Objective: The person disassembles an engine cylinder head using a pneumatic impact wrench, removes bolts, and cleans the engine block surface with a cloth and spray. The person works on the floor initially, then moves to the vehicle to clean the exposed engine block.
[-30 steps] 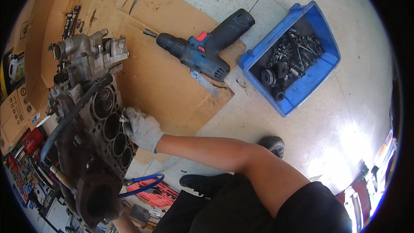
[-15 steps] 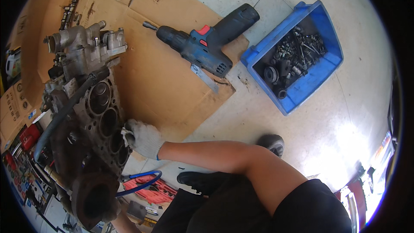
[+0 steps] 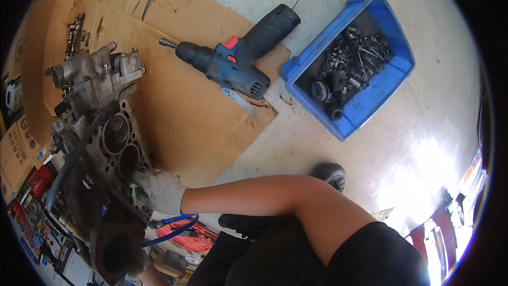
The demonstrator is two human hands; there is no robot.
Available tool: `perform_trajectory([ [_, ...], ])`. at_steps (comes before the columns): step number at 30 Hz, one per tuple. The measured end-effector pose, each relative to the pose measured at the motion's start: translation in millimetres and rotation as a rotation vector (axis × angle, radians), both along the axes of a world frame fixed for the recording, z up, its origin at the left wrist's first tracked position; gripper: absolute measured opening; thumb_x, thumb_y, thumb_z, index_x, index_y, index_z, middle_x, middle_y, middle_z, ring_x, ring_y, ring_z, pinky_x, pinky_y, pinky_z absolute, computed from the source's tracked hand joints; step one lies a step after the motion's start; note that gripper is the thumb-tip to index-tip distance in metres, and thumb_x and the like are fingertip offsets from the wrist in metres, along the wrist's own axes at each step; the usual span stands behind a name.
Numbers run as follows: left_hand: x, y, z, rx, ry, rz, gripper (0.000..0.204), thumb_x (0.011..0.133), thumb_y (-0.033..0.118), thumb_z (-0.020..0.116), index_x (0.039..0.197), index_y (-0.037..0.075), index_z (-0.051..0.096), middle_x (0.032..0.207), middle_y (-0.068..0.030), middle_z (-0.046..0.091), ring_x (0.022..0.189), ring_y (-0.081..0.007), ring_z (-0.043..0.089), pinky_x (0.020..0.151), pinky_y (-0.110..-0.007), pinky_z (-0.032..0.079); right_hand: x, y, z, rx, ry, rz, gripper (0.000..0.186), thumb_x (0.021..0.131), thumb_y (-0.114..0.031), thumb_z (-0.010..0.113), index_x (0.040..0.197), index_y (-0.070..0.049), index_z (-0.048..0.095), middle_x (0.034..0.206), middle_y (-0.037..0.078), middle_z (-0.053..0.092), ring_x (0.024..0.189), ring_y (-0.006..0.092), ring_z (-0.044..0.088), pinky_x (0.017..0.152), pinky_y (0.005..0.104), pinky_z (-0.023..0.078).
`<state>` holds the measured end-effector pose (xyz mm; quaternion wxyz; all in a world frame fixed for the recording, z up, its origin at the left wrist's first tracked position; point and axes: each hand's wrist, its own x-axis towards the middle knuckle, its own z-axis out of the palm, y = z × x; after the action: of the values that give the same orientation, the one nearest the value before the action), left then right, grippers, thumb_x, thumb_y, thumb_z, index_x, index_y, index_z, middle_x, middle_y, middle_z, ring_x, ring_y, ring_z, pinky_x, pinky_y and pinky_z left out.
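A grimy engine block with open cylinder bores lies on brown cardboard at the left. My right hand, in a white work glove, reaches across from the right, and its fingers curl over the block's near edge beside the lower bores. Only a sliver of my left forearm shows at the bottom edge, next to the block's dark lower end. The left hand itself is hidden there. A blue hose loops just below my right wrist.
A blue and black cordless drill lies on the cardboard, its bit pointing left. A blue plastic bin of bolts and small metal parts sits on the concrete floor at the right. Red tool cases and clutter lie at the lower left.
My right hand has slid down the block's edge, from beside the middle bores to the lower ones. The view has shifted slightly.
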<state>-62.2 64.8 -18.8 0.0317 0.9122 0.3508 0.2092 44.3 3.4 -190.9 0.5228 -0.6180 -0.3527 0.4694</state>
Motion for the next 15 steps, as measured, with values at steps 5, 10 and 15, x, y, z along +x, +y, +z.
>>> perform_trajectory([
  [5, -3.7, 4.4, 3.0, 0.022, -0.006, -0.002, 0.087, 0.088, 0.055, 0.065, 0.149, -0.002, 0.041, 0.150, -0.0214, 0.047, 0.134, -0.0341, 0.051, 0.111, -0.047, 0.047, -11.3, -27.1, -19.6, -0.034, 0.012, 0.522, 0.043, 0.088, -0.038, 0.068, 0.116, -0.007, 0.064, 0.099, 0.020, 0.071, 0.090, 0.0381, 0.071, 0.075, 0.0494, 0.058],
  [10, 5.0, -3.0, -1.4, 0.027, 0.007, 0.004, 0.086, 0.088, 0.053, 0.066, 0.149, -0.002, 0.041, 0.150, -0.0212, 0.048, 0.134, -0.0338, 0.051, 0.111, -0.047, 0.048, -10.7, -64.8, -54.8, -0.209, 0.064, 0.623, 0.040, 0.082, -0.029, 0.068, 0.107, 0.001, 0.073, 0.101, 0.024, 0.074, 0.097, 0.0397, 0.073, 0.086, 0.0478, 0.058],
  [15, -3.6, 3.4, -1.8, 0.030, 0.004, 0.000, 0.085, 0.088, 0.051, 0.067, 0.149, -0.002, 0.040, 0.150, -0.0210, 0.048, 0.134, -0.0335, 0.052, 0.111, -0.047, 0.048, -10.1, -33.9, -71.7, -0.291, 0.116, 0.357, 0.028, 0.087, -0.020, 0.063, 0.104, -0.001, 0.073, 0.097, 0.025, 0.073, 0.093, 0.0412, 0.073, 0.081, 0.0496, 0.058],
])
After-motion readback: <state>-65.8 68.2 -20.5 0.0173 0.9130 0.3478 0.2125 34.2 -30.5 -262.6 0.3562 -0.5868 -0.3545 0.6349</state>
